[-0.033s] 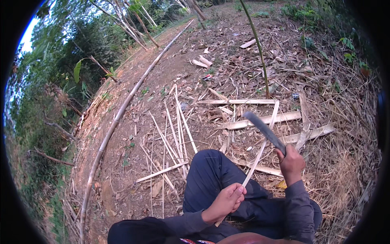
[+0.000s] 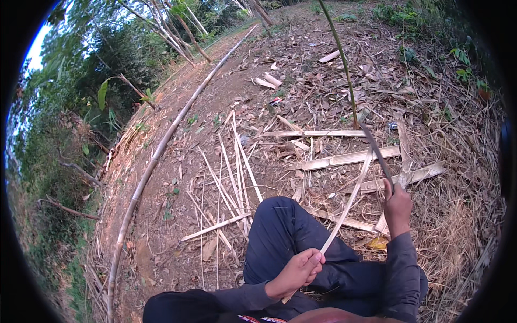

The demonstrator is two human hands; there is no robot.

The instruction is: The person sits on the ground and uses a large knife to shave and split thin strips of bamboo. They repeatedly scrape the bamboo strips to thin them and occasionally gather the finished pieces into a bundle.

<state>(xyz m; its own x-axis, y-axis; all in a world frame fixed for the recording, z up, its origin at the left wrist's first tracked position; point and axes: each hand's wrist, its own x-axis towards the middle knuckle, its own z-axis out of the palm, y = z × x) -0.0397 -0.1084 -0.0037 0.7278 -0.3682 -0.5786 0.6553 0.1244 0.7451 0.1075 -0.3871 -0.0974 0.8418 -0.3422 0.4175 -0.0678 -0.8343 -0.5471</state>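
Note:
My left hand (image 2: 298, 273) is closed round a thin pale bamboo strip (image 2: 344, 214) above my crossed legs. The strip slants away to the right, and its near end sticks out below my fist. My right hand (image 2: 397, 209) grips a machete (image 2: 378, 153), whose grip is mostly hidden in the fingers. Its dark blade points away and a little left, seen almost edge-on. The blade lies close to the strip's far end in the view; whether they touch I cannot tell.
Several narrow bamboo strips (image 2: 229, 175) lie on the ground left of my knee. Wider split bamboo pieces (image 2: 350, 158) lie ahead. A long bamboo pole (image 2: 156, 154) runs along the left side, and a thin green stem (image 2: 345, 64) stands upright ahead. Dry leaves cover the ground.
My right hand has shifted right with the machete, and the blade has turned from showing its flat side to nearly edge-on. The strip's far end has swung slightly right.

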